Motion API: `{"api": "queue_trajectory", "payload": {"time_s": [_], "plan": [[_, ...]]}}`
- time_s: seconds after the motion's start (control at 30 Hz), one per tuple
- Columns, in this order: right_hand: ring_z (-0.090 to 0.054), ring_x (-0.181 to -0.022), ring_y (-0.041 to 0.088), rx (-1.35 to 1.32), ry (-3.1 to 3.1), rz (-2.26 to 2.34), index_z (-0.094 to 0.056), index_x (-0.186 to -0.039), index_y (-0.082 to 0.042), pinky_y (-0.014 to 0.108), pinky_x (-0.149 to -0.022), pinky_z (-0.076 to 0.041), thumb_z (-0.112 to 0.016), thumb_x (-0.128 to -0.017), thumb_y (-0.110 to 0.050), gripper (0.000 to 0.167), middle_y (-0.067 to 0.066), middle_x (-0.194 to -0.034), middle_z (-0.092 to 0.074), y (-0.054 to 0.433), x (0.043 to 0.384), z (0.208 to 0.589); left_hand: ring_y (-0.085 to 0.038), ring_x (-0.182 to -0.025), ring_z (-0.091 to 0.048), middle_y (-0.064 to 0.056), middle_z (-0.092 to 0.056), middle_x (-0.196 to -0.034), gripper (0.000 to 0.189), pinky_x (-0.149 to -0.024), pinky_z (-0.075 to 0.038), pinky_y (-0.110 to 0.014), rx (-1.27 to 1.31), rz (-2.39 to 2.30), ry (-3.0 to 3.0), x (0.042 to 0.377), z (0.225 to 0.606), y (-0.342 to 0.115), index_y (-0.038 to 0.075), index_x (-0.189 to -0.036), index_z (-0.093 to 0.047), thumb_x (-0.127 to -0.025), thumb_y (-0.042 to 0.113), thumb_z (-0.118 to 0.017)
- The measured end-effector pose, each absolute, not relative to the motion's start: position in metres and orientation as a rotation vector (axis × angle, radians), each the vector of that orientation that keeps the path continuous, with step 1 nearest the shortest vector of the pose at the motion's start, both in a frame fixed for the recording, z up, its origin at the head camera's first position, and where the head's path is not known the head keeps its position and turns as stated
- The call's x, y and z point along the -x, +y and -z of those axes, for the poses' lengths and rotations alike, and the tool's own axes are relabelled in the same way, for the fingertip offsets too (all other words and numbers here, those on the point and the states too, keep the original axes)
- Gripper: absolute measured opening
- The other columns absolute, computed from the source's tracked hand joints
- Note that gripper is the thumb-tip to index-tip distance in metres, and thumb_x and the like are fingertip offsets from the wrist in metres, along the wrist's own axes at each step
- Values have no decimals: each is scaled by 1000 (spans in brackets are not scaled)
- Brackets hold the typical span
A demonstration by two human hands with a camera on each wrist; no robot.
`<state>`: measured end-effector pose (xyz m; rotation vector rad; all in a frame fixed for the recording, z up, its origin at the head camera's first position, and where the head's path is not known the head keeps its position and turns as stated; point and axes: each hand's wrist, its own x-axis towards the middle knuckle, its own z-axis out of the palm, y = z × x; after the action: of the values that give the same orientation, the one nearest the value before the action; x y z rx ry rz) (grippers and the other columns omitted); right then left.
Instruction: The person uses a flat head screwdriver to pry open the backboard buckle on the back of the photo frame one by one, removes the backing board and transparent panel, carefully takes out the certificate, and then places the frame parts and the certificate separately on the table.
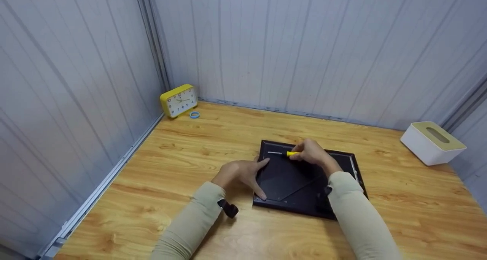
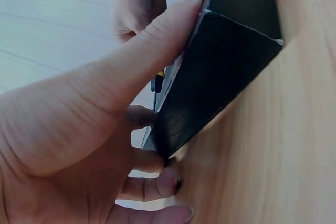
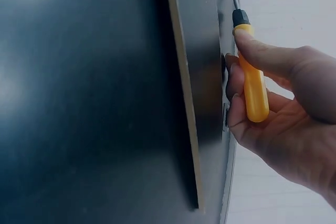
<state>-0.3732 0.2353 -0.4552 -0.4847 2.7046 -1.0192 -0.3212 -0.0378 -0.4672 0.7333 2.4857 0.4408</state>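
Note:
A black picture frame (image 1: 283,176) lies on the wooden table, its back panel facing up. My left hand (image 1: 245,173) holds the frame's left side, thumb over the near corner and index finger near the far one. In the left wrist view, the thumb (image 2: 163,38) presses the rim while other fingers sit along the outer side. A yellow-handled screwdriver (image 3: 254,93) is in my right hand (image 1: 312,152), gripped between thumb and fingers. Its thin metal shaft points left along the far rim; whether the tip touches anything cannot be made out. A raised panel edge (image 3: 185,77) crosses the back.
A yellow alarm clock (image 1: 179,101) stands at the back left corner, with a blue ring (image 1: 194,114), perhaps a tape roll, beside it. A white tissue box (image 1: 428,146) with a tan top is at the right. Pale panel walls (image 1: 243,47) border the table.

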Motion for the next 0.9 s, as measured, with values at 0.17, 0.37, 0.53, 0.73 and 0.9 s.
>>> {"api": "queue_trajectory", "payload": {"time_s": [0.17,0.37,0.53,0.73,0.9], "plan": [[-71,-86,26,495,2712,1036,-75,-109,4,41,-78,-58,-76,-89,-9,24,18,-104,-73,229,375,457,-29,-150,-16,-18,5,-165,140,-117,-26,-42,-740,-410,2488,325,469,-37,31,-162,-1,-58,75,-82],[-72,-84,25,455,2720,1058,-75,-109,4,38,-75,-58,-77,-89,-9,24,18,-104,-73,221,373,459,-28,-151,-13,-17,8,-165,138,-117,-26,-42,-747,-420,2466,326,470,-38,30,-162,0,-60,73,-83],[-71,-81,23,462,2752,1072,-76,-107,3,36,-72,-58,-77,-89,-8,22,15,-100,-72,218,372,460,-28,-151,-11,-15,8,-166,138,-118,-24,-43,-715,-429,2457,326,467,-36,34,-162,-1,-58,72,-84],[-70,-85,24,467,2789,1039,-76,-109,3,38,-75,-57,-77,-89,-9,23,16,-104,-71,217,371,457,-27,-150,-14,-16,6,-166,139,-117,-25,-42,-708,-389,2466,326,465,-32,34,-162,0,-57,74,-83],[-69,-93,29,483,2867,1001,-77,-105,2,41,-81,-56,-80,-86,-9,22,18,-106,-73,209,374,446,-27,-150,-17,-18,0,-166,139,-117,-26,-40,-721,-382,2468,325,465,-34,33,-162,0,-57,73,-83]]}}
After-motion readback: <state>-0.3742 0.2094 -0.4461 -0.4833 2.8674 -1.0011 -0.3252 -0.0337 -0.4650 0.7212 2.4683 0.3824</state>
